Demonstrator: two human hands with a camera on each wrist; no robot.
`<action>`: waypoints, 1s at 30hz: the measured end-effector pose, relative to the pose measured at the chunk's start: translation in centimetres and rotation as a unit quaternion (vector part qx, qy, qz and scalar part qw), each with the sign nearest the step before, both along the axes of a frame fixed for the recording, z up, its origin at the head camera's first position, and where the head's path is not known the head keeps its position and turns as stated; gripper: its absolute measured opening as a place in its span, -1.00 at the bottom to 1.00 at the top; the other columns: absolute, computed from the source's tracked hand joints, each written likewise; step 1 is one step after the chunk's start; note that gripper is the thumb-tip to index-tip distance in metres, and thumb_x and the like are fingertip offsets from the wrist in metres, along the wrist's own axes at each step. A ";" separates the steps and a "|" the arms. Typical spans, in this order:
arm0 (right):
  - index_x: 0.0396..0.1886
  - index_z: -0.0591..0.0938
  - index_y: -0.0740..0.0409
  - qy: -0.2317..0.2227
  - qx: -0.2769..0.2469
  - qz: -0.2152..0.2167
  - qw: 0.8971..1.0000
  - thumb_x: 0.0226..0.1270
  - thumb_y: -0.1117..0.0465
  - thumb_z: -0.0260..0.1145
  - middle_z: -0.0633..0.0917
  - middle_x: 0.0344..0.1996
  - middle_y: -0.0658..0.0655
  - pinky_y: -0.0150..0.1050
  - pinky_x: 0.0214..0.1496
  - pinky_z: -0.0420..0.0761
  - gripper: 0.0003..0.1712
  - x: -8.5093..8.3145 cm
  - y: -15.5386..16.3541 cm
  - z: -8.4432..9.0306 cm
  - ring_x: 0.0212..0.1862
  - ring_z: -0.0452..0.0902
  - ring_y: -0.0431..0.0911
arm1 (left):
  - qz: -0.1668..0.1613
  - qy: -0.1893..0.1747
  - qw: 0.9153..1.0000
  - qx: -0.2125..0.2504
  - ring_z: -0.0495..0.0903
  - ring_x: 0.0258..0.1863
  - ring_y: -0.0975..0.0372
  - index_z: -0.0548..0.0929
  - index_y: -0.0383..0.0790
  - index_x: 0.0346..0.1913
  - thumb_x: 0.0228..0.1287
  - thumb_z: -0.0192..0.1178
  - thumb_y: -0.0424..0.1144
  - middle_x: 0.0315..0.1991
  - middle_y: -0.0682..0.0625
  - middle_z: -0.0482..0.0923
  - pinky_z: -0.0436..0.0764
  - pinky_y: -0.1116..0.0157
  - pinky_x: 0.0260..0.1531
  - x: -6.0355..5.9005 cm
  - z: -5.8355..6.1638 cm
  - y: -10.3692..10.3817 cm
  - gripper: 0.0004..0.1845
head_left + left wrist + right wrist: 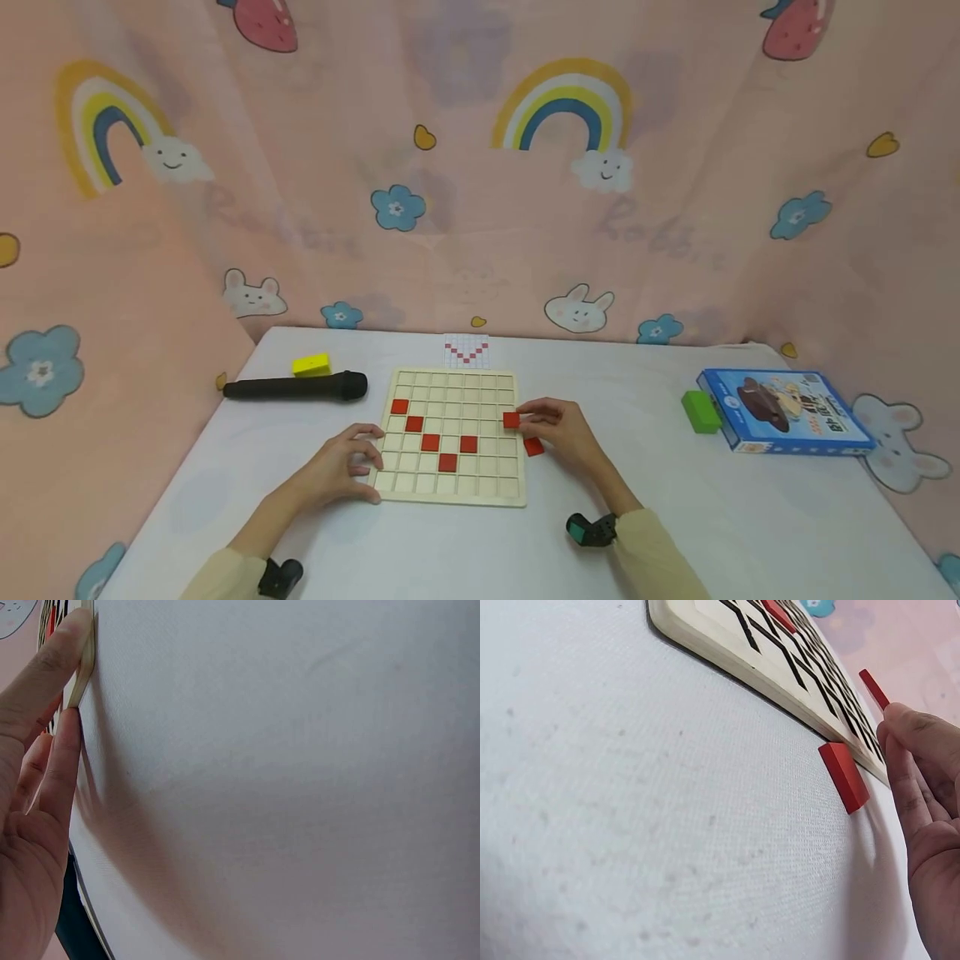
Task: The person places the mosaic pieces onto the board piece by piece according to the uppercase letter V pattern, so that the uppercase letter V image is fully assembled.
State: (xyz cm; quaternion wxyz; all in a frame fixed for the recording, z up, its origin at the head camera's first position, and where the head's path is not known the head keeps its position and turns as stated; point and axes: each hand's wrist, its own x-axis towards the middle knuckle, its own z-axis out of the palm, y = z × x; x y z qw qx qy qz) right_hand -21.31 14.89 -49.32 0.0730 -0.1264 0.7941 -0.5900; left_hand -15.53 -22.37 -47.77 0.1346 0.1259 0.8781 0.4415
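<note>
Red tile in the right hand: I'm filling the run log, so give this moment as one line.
right hand pinches red tile at grid board edge | left hand steadies board | spare tile on table

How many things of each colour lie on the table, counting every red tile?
Red tiles: 7, five set in the board, one pinched by the right hand, one loose beside the board
Yellow block: 1
Green block: 1
Black microphone: 1
Blue box: 1
Pattern card: 1
Wooden board: 1
Total: 13
</note>
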 end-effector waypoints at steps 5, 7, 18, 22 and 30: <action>-0.01 0.62 0.33 -0.005 0.000 -0.007 1.000 0.17 0.32 0.41 0.69 -0.13 0.26 -0.36 -0.08 0.69 -0.63 0.2 0.3 -0.2 -0.16 0.66 0.00 | -0.002 -0.006 1.000 -0.009 0.44 0.08 0.00 0.63 -0.11 -0.37 -0.30 0.60 -0.26 0.25 -0.07 0.29 0.67 0.37 -0.09 -0.3 0.1 0.6 -0.63; -0.02 0.62 0.32 -0.007 0.002 -0.008 1.000 0.17 0.32 0.42 0.69 -0.12 0.26 -0.35 -0.08 0.69 -0.63 0.2 0.4 -0.1 -0.16 0.66 0.00 | -0.002 -0.006 1.000 -0.011 0.42 0.09 -0.01 0.64 -0.11 -0.37 -0.30 0.60 -0.26 0.25 -0.07 0.29 0.67 0.37 -0.09 -0.5 0.1 0.7 -0.63; -0.03 0.63 0.33 0.005 0.016 -0.011 1.000 0.18 0.35 0.40 0.69 -0.13 0.26 -0.36 -0.08 0.69 -0.67 0.2 0.5 0.1 -0.16 0.66 0.00 | 0.001 -0.009 1.000 -0.027 0.39 0.11 0.03 0.64 -0.06 -0.39 -0.31 0.61 -0.23 0.25 -0.01 0.30 0.67 0.38 -0.09 -0.8 -0.1 1.2 -0.63; -0.05 0.65 0.31 0.004 0.024 -0.016 1.000 0.18 0.34 0.41 0.70 -0.15 0.24 -0.38 -0.09 0.68 -0.68 0.2 0.0 0.2 -0.17 0.66 -0.02 | 0.008 -0.007 0.999 -0.034 0.41 0.08 0.04 0.63 -0.07 -0.39 -0.34 0.61 -0.25 0.26 0.00 0.29 0.67 0.39 -0.11 -0.8 0.0 1.0 -0.62; -0.09 0.66 0.32 0.017 0.047 -0.025 0.998 0.13 0.37 0.43 0.71 -0.24 0.20 -0.38 -0.15 0.70 -0.69 0.4 -0.8 0.4 -0.27 0.66 -0.06 | 0.001 -0.001 1.000 -0.029 0.42 0.07 0.02 0.63 -0.10 -0.39 -0.33 0.61 -0.26 0.25 -0.05 0.30 0.67 0.38 -0.11 -0.7 0.0 0.7 -0.62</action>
